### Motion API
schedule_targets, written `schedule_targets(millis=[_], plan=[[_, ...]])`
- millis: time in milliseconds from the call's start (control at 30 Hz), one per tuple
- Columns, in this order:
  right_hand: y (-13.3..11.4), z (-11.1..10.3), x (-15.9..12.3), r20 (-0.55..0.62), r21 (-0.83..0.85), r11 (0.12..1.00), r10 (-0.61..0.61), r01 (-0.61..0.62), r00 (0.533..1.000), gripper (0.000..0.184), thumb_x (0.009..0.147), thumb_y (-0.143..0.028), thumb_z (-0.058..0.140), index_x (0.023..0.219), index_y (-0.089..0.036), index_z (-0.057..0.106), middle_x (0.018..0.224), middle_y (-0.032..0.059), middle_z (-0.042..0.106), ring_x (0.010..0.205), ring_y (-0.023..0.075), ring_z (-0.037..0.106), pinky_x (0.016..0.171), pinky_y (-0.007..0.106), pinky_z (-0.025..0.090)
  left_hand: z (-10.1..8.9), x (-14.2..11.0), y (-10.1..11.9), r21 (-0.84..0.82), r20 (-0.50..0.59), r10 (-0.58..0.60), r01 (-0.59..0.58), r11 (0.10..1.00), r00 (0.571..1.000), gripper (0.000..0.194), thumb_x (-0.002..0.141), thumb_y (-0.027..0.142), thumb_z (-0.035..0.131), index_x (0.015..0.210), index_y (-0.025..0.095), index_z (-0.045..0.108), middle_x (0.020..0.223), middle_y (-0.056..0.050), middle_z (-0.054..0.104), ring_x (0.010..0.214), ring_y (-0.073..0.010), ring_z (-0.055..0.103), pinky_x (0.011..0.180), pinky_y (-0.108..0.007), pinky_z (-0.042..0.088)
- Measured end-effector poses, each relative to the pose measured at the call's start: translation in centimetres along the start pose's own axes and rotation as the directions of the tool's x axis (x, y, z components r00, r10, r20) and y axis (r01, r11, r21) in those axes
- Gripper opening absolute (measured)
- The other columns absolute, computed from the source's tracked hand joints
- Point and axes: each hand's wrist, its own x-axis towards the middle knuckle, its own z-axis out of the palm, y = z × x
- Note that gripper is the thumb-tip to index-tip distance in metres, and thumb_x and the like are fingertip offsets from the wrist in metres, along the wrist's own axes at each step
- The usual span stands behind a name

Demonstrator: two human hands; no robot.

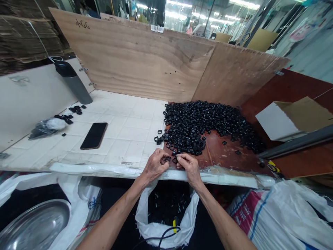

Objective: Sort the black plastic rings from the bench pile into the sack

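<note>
A wide pile of small black ring-shaped plastic parts (197, 119) lies on the reddish-brown board. At the pile's front edge, my left hand (156, 162) has its fingers closed on a black ring part (167, 158). Beside it, my right hand (189, 166) pinches at the near edge of the pile, with thumb and index finger together; a small black part seems to be at the fingertips, partly hidden. Below both hands, a white woven sack (142, 222) hangs open under the table edge, with many black parts inside.
A phone (94, 135) lies on the white tabletop (125, 125), left of the pile. A grey bottle (75, 83) leans at the left wall. A plywood panel (135, 59) closes the back. At right are an open cardboard box (293, 118) and a full white sack (281, 215).
</note>
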Motion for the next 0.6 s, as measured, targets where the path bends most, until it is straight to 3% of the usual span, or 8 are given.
schedule_targets(millis=[133, 367, 500, 600], plan=[[0.1, 0.4, -0.9, -0.032, 0.039, 0.999, -0.033, 0.034, 0.999, 0.026, 0.083, -0.042, 0.068, 0.088, -0.016, 0.066, 0.066, 0.0013, 0.068, 0.060, 0.0165, 0.064, 0.067, 0.031, 0.054, -0.2, 0.1, 0.6, -0.094, 0.036, -0.010, 0.014, 0.995, 0.999, 0.028, 0.075, 0.009, 0.060, 0.100, 0.017, 0.069, 0.096, -0.005, 0.066, 0.075, -0.0130, 0.064, 0.067, -0.025, 0.055], [0.1, 1.1, -1.1, -0.021, -0.169, 0.953, -0.260, 0.253, 0.965, 0.020, 0.083, -0.034, 0.068, 0.072, -0.018, 0.064, 0.090, 0.0062, 0.067, 0.083, 0.0190, 0.065, 0.075, 0.030, 0.052, -0.1, -0.4, 1.0, -0.309, 0.132, -0.056, 0.095, 0.946, 0.990, 0.029, 0.079, 0.016, 0.062, 0.108, 0.017, 0.064, 0.104, -0.006, 0.069, 0.095, -0.0178, 0.067, 0.085, -0.031, 0.058], [0.4, 1.3, -1.4, 0.009, -0.197, 0.940, -0.282, 0.278, 0.959, 0.012, 0.085, -0.031, 0.066, 0.088, -0.019, 0.065, 0.091, 0.0052, 0.066, 0.081, 0.0178, 0.065, 0.074, 0.030, 0.053, -0.3, -0.4, 1.6, -0.401, 0.133, -0.092, 0.138, 0.906, 0.987, 0.025, 0.080, 0.019, 0.065, 0.104, 0.015, 0.062, 0.101, -0.006, 0.068, 0.090, -0.0173, 0.068, 0.082, -0.030, 0.058], [0.1, 1.1, -1.7, 0.040, -0.202, 0.946, -0.251, 0.254, 0.967, 0.022, 0.086, -0.030, 0.065, 0.105, -0.019, 0.065, 0.094, 0.0057, 0.067, 0.078, 0.0172, 0.066, 0.072, 0.029, 0.054, -0.5, -0.2, 2.0, -0.407, 0.129, -0.088, 0.134, 0.903, 0.988, 0.021, 0.080, 0.018, 0.066, 0.100, 0.015, 0.063, 0.098, -0.006, 0.068, 0.087, -0.0161, 0.067, 0.079, -0.027, 0.057]])
